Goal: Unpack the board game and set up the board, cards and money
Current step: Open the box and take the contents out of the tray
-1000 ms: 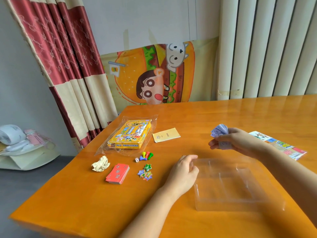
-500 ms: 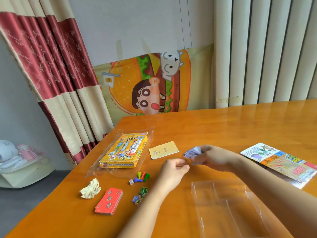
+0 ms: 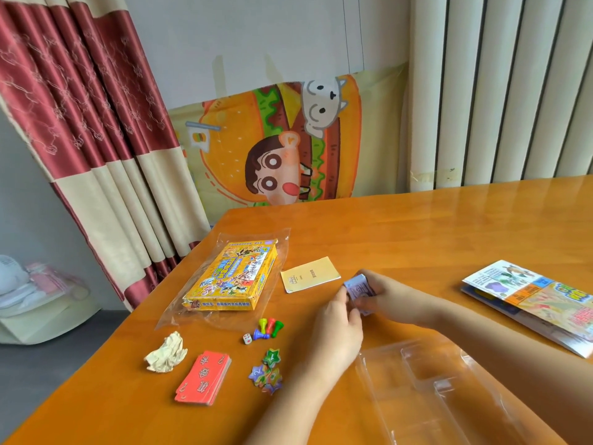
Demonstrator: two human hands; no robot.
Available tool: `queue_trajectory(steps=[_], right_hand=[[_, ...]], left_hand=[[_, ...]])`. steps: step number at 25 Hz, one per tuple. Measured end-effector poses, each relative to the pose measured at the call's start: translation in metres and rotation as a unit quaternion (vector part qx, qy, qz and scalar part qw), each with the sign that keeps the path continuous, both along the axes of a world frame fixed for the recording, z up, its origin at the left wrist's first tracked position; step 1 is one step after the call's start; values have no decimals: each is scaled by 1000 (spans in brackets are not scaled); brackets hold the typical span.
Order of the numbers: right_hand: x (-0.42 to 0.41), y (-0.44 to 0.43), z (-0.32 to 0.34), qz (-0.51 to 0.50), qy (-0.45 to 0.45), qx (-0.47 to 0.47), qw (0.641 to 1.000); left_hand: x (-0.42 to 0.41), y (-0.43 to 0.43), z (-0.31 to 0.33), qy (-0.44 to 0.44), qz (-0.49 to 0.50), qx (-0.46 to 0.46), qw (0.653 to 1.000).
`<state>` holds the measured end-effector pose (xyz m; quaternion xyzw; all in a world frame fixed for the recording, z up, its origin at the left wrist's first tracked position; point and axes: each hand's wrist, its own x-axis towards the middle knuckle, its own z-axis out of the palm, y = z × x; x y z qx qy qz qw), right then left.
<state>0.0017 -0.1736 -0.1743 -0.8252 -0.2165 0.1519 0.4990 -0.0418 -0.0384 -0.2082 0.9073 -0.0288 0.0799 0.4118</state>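
Orange wooden table. Reference: pawns.
- die touching, 8 o'clock
- yellow game box on clear bag, 11
- cream leaflet, 1
- folded board, 3
- clear tray, 4
- star tokens, 6
- red cards, 8
- crumpled paper, 9

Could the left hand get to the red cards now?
Probably yes: the red cards lie uncovered on its side, only star tokens between. But the left hand is pinching the purple money.

Above the table: left hand bare, left forearm bare to the frame edge. Right hand bare, right forearm likewise bare throughout. Fingers plain; nails too small to tell.
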Motion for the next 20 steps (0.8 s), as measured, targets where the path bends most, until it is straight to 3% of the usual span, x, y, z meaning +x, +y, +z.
queue_trajectory(steps=[5, 9, 13, 15, 20], right_hand=[[0, -3, -2, -19, 13, 6, 1000], [1, -6, -3, -35, 14, -19, 999], [-2, -10, -2, -9, -161, -157, 974], [-2, -12, -1, 17, -204, -209, 956], [-2, -9, 7, 7, -148, -207, 967]], left_hand=[[-5, -2, 7, -33, -13, 70, 997], [-8, -5, 5, -17, -28, 75, 997], [-3, -2, 1, 22, -36, 39, 998], [-2, -1, 2, 24, -37, 49, 998], [-8, -3, 10, 11, -10, 60, 998]])
